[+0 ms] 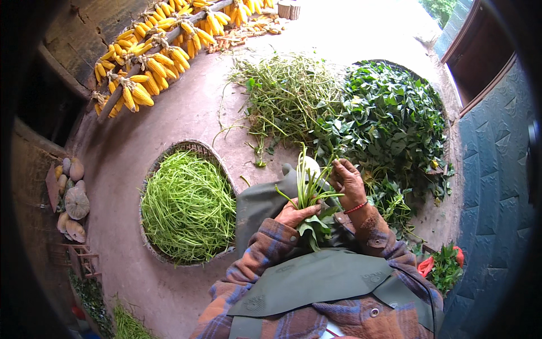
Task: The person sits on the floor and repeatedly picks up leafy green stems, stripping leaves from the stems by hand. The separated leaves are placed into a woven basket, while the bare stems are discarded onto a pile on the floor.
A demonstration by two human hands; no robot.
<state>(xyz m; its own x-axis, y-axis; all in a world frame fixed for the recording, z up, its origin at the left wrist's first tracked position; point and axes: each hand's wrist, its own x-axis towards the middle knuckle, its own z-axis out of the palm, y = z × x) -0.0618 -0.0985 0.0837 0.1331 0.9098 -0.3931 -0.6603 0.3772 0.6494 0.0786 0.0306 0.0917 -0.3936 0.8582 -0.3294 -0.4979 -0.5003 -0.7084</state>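
My left hand [298, 214] grips a bunch of green leafy stems [305, 182] above my lap. The stems fan upward from the fist, and their broad leaves [315, 231] hang below it. To the right, my right hand [349, 182], with a red cord on its wrist, is raised beside the bunch. Its thumb and fingertips pinch the upper part of a thin stem. Left of my knee stands a round woven basket [146, 233] heaped with bright green stripped stems [188, 207]. A dark green apron [313, 275] covers my lap.
Beyond my knees lie a tangle of stringy vines [292, 93] and a large heap of dark leaves [389, 110]. Corn cobs [156, 68] hang on poles at upper left. Pumpkins [77, 203] sit by the left wall. A red bag [425, 267] with greens stands at right.
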